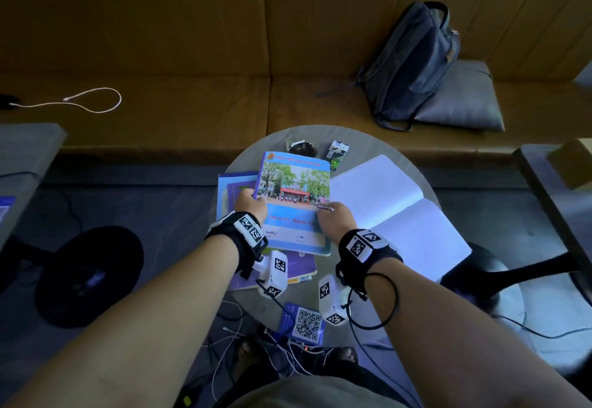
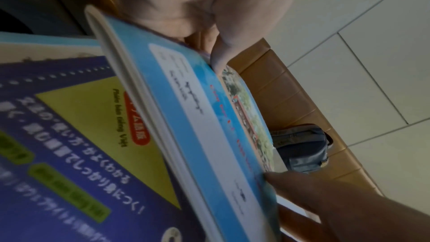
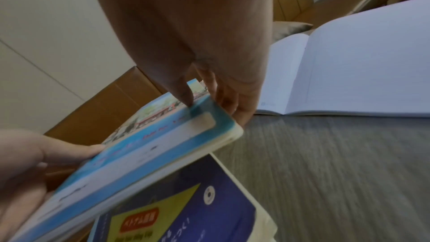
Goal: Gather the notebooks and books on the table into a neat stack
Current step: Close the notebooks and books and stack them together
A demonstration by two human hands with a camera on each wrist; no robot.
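Observation:
A blue notebook (image 1: pixel 293 196) with a school photo on its cover is held just above the round table (image 1: pixel 358 145). My left hand (image 1: pixel 251 204) grips its left edge, thumb on the cover (image 2: pixel 218 58). My right hand (image 1: pixel 333 215) pinches its right edge (image 3: pixel 186 97). Under it lies a purple textbook (image 1: pixel 234 190) with a yellow triangle and Japanese text (image 2: pixel 76 135), its lower corner (image 3: pixel 209 200) sticking out. A large notebook (image 1: pixel 394 209) lies open with blank white pages on the right of the table, beside my right hand (image 3: pixel 349 65).
Small packets (image 1: pixel 338 151) and a dark object (image 1: pixel 302 147) sit at the table's far edge. A QR-code card (image 1: pixel 304 324) rests at the near edge. Behind are a brown sofa (image 1: pixel 160 55) with a backpack (image 1: pixel 413 61), cushion and white cable. Cables trail on the floor.

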